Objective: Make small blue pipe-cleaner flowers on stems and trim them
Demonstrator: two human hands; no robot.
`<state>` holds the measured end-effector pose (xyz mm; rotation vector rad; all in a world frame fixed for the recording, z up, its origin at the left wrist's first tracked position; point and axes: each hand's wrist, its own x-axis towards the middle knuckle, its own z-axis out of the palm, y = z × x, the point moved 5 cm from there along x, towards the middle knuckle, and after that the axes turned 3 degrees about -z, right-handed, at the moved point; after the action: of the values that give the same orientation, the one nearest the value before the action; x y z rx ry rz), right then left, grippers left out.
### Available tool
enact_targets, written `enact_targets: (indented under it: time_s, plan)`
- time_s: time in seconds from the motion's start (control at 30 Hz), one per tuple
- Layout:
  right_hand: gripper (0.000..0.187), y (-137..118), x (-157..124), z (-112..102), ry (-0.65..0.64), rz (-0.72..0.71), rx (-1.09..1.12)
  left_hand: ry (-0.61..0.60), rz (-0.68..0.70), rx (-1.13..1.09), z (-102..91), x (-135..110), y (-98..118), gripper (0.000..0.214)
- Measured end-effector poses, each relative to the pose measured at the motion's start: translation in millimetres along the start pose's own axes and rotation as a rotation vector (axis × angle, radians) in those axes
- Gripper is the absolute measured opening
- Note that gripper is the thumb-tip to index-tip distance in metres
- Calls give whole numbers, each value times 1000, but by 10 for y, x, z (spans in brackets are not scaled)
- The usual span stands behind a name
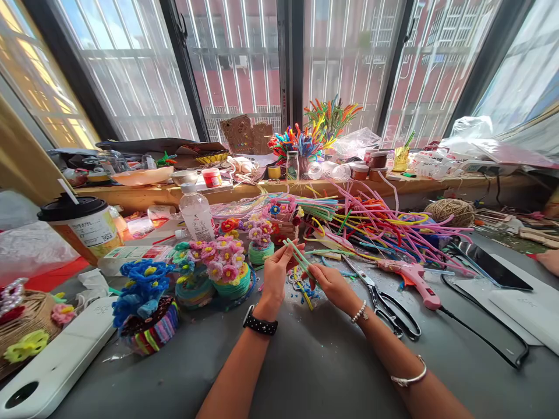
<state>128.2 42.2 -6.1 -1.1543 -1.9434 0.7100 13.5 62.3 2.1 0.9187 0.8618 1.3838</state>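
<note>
Pale green pipe cleaners [299, 255] stretch between my two hands above the middle of the grey table. My left hand [276, 272], with a black watch on the wrist, pinches their upper end. Lower down and to the right, my right hand [332, 284] has its fingers closed around the same pipe cleaners. Below the hands lie yellow and blue pipe cleaner scraps [307, 297] and a small pair of scissors, partly hidden. Large black-handled scissors [384, 299] rest just right of my right hand, and a pink glue gun [421, 282] lies beyond them.
Pipe cleaner flower pots [233, 282] and a blue flower pot [148, 331] stand at left, near a cup [82, 227] and a plastic bottle [195, 215]. Loose pipe cleaners [384, 227] pile up behind. A phone [493, 265] lies at right; another person's hand [549, 262] shows at the edge.
</note>
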Motion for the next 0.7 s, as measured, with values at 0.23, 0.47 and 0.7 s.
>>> enact_targets:
  time_s: [0.23, 0.47, 0.7]
  plan:
    - [42, 30, -3, 21, -25, 6, -27, -32, 20, 34, -6, 15, -15, 36]
    - [41, 27, -2, 22, -33, 17, -3, -44, 34, 72, -11, 20, -25, 32]
    - [42, 36, -9, 34, -61, 4, -34, 8, 50, 75, -25, 39, -22, 24]
